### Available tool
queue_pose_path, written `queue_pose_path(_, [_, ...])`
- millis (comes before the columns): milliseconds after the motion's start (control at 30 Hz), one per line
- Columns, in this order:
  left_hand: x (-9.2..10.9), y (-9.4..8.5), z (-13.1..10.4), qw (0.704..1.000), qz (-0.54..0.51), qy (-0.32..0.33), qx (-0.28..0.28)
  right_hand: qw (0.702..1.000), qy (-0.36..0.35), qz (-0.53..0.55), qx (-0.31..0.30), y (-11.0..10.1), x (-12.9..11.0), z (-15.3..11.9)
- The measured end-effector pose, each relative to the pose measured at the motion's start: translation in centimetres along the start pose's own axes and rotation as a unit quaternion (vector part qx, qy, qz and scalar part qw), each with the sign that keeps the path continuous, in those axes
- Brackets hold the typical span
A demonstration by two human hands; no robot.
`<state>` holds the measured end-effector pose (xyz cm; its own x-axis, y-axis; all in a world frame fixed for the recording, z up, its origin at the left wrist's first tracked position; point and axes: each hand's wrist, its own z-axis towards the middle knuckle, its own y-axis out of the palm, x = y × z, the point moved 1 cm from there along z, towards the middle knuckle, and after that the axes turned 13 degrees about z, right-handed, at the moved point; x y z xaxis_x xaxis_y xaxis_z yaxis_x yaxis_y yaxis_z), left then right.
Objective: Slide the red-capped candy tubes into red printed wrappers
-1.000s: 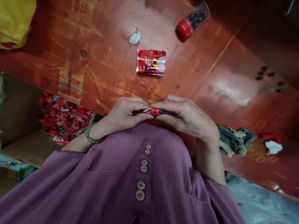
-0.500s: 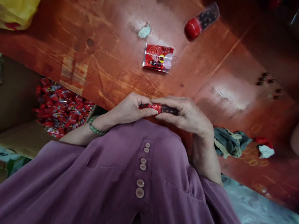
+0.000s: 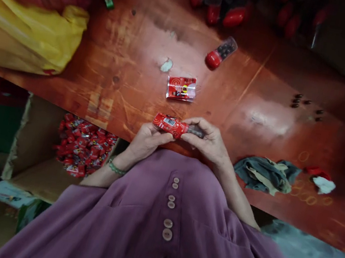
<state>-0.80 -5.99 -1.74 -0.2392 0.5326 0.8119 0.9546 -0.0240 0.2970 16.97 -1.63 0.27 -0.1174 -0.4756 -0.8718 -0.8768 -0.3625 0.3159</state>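
Close to the table's front edge, both hands hold one small item. At its left end is a red printed wrapper [image 3: 168,122] with a barcode facing up. My left hand [image 3: 147,141] pinches this wrapper from below, thumb along its lower edge. My right hand [image 3: 212,142] is closed round the clear capsule container [image 3: 196,130], whose contents look dark. The wrapper meets or covers the capsule's left part; how far it reaches is hidden by my fingers. Beyond my hands lie flat red printed wrappers [image 3: 181,88], and farther off a red-capped capsule [image 3: 221,53] with dark balls inside.
A cardboard box [image 3: 38,141] of red wrapped pieces [image 3: 85,147] stands left below the table edge. A yellow bag [image 3: 32,33] lies at far left. To the right are a grey-green cloth [image 3: 263,174], dark beads [image 3: 296,100] and rubber bands [image 3: 311,200]. More red-capped capsules [image 3: 235,17] lie at the back.
The wrapper now sticks out left of my left fingers with its barcode showing; before, it was mostly covered. My hands have opened slightly around it. The view has shifted, showing more of the table's far side.
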Motion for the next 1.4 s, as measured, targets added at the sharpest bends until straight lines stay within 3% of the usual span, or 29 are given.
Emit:
queue_pose_path(133, [0.8,0.6,0.3,0.996,-0.033,-0.003,0.085,0.996,-0.068,-0.059,-0.004,1.5,0.3,0.7])
queue_pose_path(300, [2.2,1.0,0.8,0.98,-0.083,0.021,0.181,0.955,-0.157,-0.25,-0.02,2.1,-0.1,0.9])
queue_pose_path(433, [2.7,1.3,1.1,0.982,-0.081,0.037,0.164,0.956,-0.179,-0.23,-0.038,1.6,-0.1,1.2])
queue_pose_path(567, [2.5,1.2,1.4,0.988,-0.028,0.052,0.145,0.966,-0.158,-0.198,-0.052,1.3,-0.2,1.6])
queue_pose_path(700, [2.4,0.8,1.6,0.99,0.028,0.066,0.121,0.993,-0.096,-0.044,-0.058,1.3,0.1,1.8])
queue_pose_path(833, [2.5,0.4,1.3,0.991,0.05,0.076,0.099,0.995,-0.049,0.07,-0.045,1.3,0.8,2.0])
queue_pose_path(1033, [2.7,0.3,1.4,0.992,0.009,0.052,0.115,0.997,-0.075,0.028,-0.02,1.4,0.9,2.2])
queue_pose_path(1400, [3.3,1.4,2.2,0.985,-0.05,0.029,0.164,0.994,-0.08,-0.058,-0.052,0.7,0.6,2.1])
